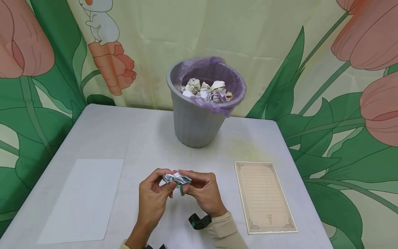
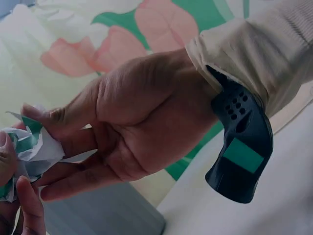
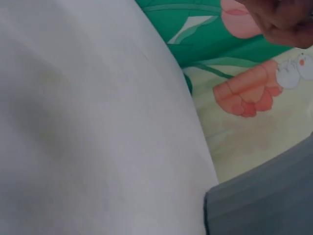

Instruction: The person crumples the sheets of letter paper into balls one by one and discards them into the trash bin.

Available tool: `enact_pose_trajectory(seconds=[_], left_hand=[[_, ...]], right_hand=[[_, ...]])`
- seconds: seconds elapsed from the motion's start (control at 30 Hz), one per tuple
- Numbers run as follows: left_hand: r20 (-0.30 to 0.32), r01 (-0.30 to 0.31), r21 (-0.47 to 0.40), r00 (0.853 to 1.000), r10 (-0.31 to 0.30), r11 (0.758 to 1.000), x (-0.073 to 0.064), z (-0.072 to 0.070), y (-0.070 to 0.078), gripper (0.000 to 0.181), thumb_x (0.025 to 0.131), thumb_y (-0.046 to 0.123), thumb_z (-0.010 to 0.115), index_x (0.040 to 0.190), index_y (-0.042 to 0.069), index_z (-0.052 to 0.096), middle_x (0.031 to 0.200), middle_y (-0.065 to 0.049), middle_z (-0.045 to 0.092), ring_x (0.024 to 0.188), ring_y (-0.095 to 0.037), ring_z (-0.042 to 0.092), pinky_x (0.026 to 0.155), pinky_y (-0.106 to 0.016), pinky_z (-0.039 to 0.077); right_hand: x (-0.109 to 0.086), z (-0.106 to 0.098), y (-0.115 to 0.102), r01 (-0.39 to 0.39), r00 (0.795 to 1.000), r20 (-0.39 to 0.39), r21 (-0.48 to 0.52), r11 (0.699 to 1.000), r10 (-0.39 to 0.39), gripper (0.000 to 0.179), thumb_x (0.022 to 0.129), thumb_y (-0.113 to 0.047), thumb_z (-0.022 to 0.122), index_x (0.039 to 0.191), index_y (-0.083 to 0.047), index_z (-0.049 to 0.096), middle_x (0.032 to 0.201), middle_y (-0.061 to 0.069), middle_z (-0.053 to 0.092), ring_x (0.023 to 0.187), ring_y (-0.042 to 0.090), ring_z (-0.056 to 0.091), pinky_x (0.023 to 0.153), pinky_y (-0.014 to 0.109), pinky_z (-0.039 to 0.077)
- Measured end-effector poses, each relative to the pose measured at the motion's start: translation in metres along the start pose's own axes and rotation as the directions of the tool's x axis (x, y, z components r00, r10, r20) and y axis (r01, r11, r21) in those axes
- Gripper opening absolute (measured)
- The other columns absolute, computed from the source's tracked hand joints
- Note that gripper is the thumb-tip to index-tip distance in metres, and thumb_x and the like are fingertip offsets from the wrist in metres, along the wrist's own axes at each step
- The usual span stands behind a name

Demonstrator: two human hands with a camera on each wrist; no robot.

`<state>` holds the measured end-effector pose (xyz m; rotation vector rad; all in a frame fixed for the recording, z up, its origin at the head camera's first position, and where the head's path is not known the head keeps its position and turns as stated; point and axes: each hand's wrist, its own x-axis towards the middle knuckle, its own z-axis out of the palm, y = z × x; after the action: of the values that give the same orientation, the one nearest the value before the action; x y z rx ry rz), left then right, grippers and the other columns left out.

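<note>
A small crumpled piece of paper (image 1: 177, 178), white with green patches, is held between both hands above the table's front middle. My left hand (image 1: 153, 197) pinches its left side between thumb and fingers. On the opposite side my right hand (image 1: 203, 192) grips it, thumb below and fingers along the top. The left wrist view shows the crumpled paper (image 2: 36, 152) close up at the left edge, fingertips of both hands around it. In the right wrist view only part of a hand (image 3: 286, 22) shows at the top right corner; the paper is out of sight there.
A grey bin (image 1: 199, 124) with a purple liner (image 1: 231, 77) stands at the back middle, with several crumpled paper balls (image 1: 194, 84) inside. A plain white sheet (image 1: 84, 200) lies at left; a lined beige sheet with an ornate border (image 1: 265, 197) lies at right. Printed cloth (image 1: 161, 31) hangs behind.
</note>
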<state>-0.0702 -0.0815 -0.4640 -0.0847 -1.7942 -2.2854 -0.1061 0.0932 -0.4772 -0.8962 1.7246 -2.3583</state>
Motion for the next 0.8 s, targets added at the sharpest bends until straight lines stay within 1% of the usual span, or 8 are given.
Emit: enact_pose_trajectory(seconds=[0.13, 0.27, 0.43, 0.53, 0.6, 0.63, 0.7, 0.8], left_hand=[[0.012, -0.012, 0.011, 1.0, 0.012, 1.0, 0.0, 0.0, -0.002, 0.025, 0.087, -0.014, 0.077, 0.111, -0.007, 0.069, 0.106, -0.01, 0.07, 0.089, -0.013, 0.065, 0.057, -0.021, 0.055], [0.027, -0.034, 0.024, 0.999, 0.034, 0.999, 0.002, -0.001, -0.003, 0.025, 0.086, -0.014, 0.078, 0.108, -0.006, 0.07, 0.102, -0.008, 0.069, 0.087, -0.011, 0.064, 0.057, -0.021, 0.054], [0.009, -0.044, 0.051, 0.999, 0.044, 0.998, 0.001, 0.0, -0.003, 0.028, 0.084, -0.015, 0.08, 0.108, -0.004, 0.072, 0.101, -0.008, 0.069, 0.086, -0.012, 0.065, 0.056, -0.021, 0.054], [0.002, -0.078, 0.083, 0.997, 0.078, 0.993, 0.0, 0.003, -0.003, 0.032, 0.083, -0.015, 0.081, 0.111, -0.002, 0.073, 0.103, -0.008, 0.068, 0.086, -0.012, 0.067, 0.055, -0.022, 0.056], [-0.005, -0.105, 0.095, 0.994, 0.106, 0.99, 0.0, 0.004, -0.003, 0.033, 0.083, -0.015, 0.081, 0.112, -0.001, 0.072, 0.103, -0.008, 0.067, 0.087, -0.013, 0.067, 0.054, -0.022, 0.056], [-0.009, -0.115, 0.097, 0.993, 0.116, 0.989, 0.0, 0.004, -0.004, 0.032, 0.084, -0.015, 0.08, 0.112, -0.001, 0.072, 0.103, -0.008, 0.067, 0.086, -0.013, 0.066, 0.053, -0.022, 0.056], [-0.015, -0.12, 0.093, 0.992, 0.122, 0.988, -0.001, 0.004, -0.003, 0.028, 0.087, -0.014, 0.078, 0.112, -0.002, 0.072, 0.103, -0.008, 0.066, 0.086, -0.013, 0.065, 0.052, -0.022, 0.055], [-0.012, -0.089, 0.059, 0.996, 0.09, 0.994, 0.0, 0.001, -0.002, 0.021, 0.092, -0.012, 0.074, 0.111, -0.005, 0.07, 0.103, -0.009, 0.066, 0.084, -0.012, 0.063, 0.053, -0.023, 0.054]], right_hand=[[0.002, 0.008, 0.006, 0.061, 0.994, -0.089, 0.001, 0.998, -0.061, 0.042, 0.092, -0.015, 0.08, 0.118, 0.017, 0.072, 0.116, 0.004, 0.081, 0.104, 0.014, 0.078, 0.082, 0.024, 0.064], [0.003, 0.019, 0.007, 0.071, 0.975, -0.212, -0.009, 0.997, -0.072, 0.037, 0.09, -0.009, 0.082, 0.106, 0.022, 0.071, 0.106, 0.001, 0.082, 0.099, 0.014, 0.079, 0.081, 0.028, 0.066], [0.002, 0.034, 0.006, 0.073, 0.925, -0.368, -0.074, 0.995, -0.095, 0.037, 0.088, -0.005, 0.084, 0.102, 0.026, 0.069, 0.099, -0.001, 0.083, 0.093, 0.013, 0.08, 0.078, 0.029, 0.066], [0.002, 0.041, 0.005, 0.061, 0.889, -0.447, -0.099, 0.993, -0.1, 0.036, 0.087, -0.004, 0.084, 0.103, 0.025, 0.07, 0.097, -0.001, 0.083, 0.092, 0.013, 0.08, 0.078, 0.03, 0.066], [0.002, 0.044, 0.004, 0.051, 0.877, -0.47, -0.112, 0.992, -0.098, 0.033, 0.087, -0.002, 0.084, 0.104, 0.023, 0.071, 0.097, 0.0, 0.083, 0.092, 0.014, 0.081, 0.079, 0.031, 0.066], [0.001, 0.044, 0.004, 0.047, 0.879, -0.467, -0.125, 0.991, -0.101, 0.031, 0.088, -0.001, 0.083, 0.104, 0.022, 0.072, 0.098, 0.002, 0.083, 0.093, 0.014, 0.081, 0.079, 0.032, 0.066], [0.001, 0.043, 0.003, 0.035, 0.896, -0.433, -0.15, 0.988, -0.097, 0.027, 0.09, 0.0, 0.081, 0.107, 0.019, 0.074, 0.1, 0.009, 0.083, 0.095, 0.016, 0.081, 0.08, 0.034, 0.066], [0.0, 0.034, 0.0, 0.016, 0.95, -0.305, -0.188, 0.982, -0.074, 0.025, 0.096, -0.001, 0.075, 0.116, 0.014, 0.074, 0.111, 0.02, 0.08, 0.104, 0.018, 0.079, 0.085, 0.034, 0.066]])
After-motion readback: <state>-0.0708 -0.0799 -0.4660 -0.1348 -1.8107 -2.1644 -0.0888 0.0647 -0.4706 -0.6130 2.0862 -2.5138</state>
